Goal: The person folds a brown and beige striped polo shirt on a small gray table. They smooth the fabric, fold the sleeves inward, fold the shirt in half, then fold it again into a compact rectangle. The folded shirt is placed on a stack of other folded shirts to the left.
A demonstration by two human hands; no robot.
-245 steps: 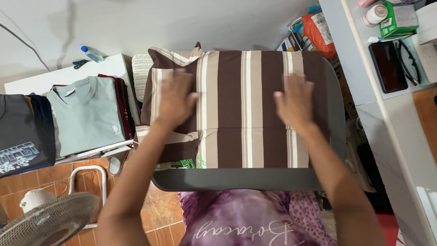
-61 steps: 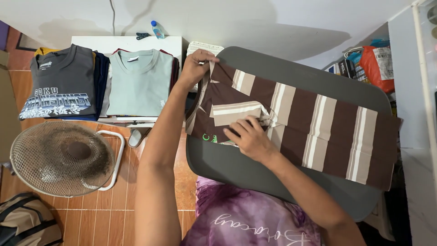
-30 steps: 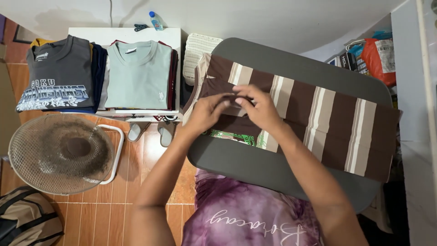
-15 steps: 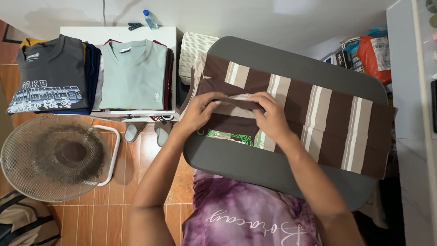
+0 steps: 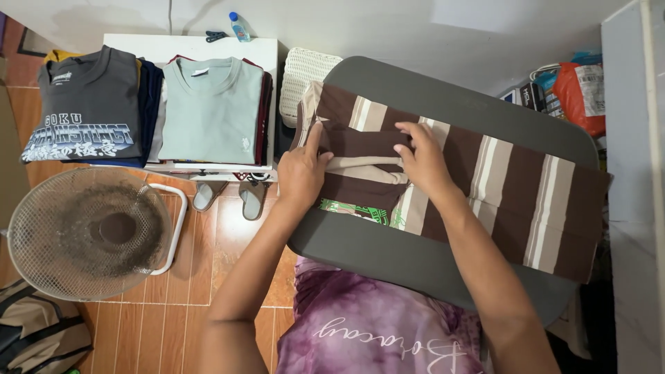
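Both hands lie flat and spread on the folded sleeve end of the brown striped shirt (image 5: 485, 180): left hand (image 5: 302, 173) at its collar edge, right hand (image 5: 424, 161) further in. The shirt's long axis runs rightward along the grey worktop (image 5: 360, 246), collar pointing left toward the stacked folded tees (image 5: 208, 114)

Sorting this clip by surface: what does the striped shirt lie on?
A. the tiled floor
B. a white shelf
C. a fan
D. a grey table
D: the striped shirt lies spread on the grey table, with the left hand and right hand flat on its folded end.
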